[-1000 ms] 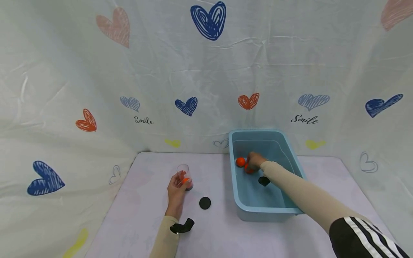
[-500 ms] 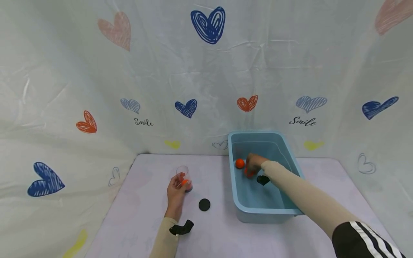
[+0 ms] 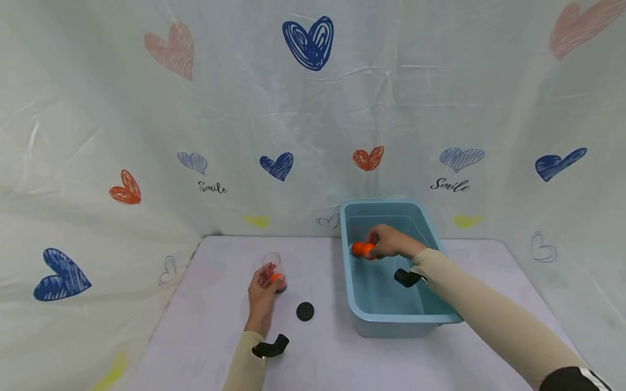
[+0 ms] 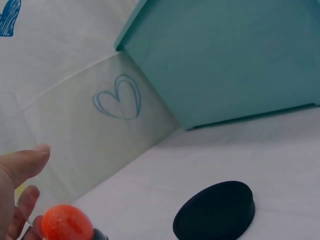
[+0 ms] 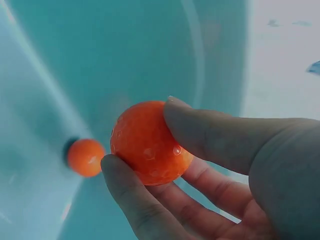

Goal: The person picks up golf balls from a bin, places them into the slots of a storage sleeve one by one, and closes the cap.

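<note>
My left hand [image 3: 261, 298] holds a clear plastic tube [image 3: 271, 258] upright on the table, curled round its side. One orange golf ball [image 4: 67, 223] sits low inside that tube, above its dark base. In the blue bin [image 3: 408, 317], my right hand [image 3: 391, 242] pinches another dimpled orange golf ball [image 5: 149, 145] between thumb and fingers. A second loose orange ball [image 5: 86, 157] lies in the bin, just beyond the pinched one. On the table between tube and bin rests a round black lid [image 3: 305, 311].
The bin's raised walls surround my right hand and stand right of the lid. Behind the white table [image 3: 230, 250] hangs a pale curtain [image 3: 313, 119] printed with hearts. Black bands [image 3: 270, 346] sit round both wrists.
My right hand has lifted slightly with the golf ball pinched in its fingers, which now shows more fully. The left hand keeps its hold on the tube. The head view has shifted a little.
</note>
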`<state>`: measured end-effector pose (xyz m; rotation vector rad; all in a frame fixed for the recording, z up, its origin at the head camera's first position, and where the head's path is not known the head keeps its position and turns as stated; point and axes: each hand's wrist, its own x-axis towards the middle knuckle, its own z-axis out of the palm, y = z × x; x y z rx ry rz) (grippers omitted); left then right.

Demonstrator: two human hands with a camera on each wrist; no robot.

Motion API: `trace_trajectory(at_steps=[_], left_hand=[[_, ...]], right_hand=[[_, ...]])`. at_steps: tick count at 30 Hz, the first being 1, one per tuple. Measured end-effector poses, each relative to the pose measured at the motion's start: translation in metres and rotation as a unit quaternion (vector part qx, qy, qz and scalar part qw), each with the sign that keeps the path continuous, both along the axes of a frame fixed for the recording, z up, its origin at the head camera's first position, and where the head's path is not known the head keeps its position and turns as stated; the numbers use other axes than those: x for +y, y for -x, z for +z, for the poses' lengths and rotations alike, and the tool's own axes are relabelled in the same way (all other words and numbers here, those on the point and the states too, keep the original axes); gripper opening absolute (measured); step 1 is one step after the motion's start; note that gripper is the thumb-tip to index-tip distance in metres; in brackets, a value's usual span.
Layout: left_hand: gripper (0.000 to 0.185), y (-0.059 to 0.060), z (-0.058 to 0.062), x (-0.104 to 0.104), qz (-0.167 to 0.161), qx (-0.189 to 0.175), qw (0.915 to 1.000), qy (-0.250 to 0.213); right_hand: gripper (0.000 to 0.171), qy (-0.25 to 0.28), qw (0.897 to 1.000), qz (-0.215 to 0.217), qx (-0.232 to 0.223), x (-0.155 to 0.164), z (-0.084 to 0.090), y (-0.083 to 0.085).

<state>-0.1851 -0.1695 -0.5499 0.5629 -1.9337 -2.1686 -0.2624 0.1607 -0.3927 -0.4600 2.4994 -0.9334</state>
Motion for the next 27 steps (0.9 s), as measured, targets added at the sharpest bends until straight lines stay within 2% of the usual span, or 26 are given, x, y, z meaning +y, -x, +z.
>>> trace_trajectory(at_steps=[8, 13, 22, 27], left_hand=[[0.054, -0.001, -0.001, -0.001, -0.006, -0.013, 0.9997, 0.017], [0.055, -0.001, -0.001, -0.001, -0.003, -0.004, 0.9999, 0.012], [0.056, -0.001, 0.0, 0.001, 0.009, 0.031, 0.9995, -0.002], [0.056, -0.001, 0.001, 0.001, 0.001, 0.02, 0.9998, -0.009]], right_hand=[[0.028, 0.042, 0.997, 0.001, 0.066, 0.011, 0.022, -0.031], [0.028, 0.081, 0.992, -0.019, 0.1, 0.014, 0.029, -0.054], [0.032, 0.154, 0.978, -0.058, 0.131, 0.005, 0.024, -0.089], [0.035, 0.195, 0.97, -0.076, 0.125, -0.003, 0.019, -0.101]])
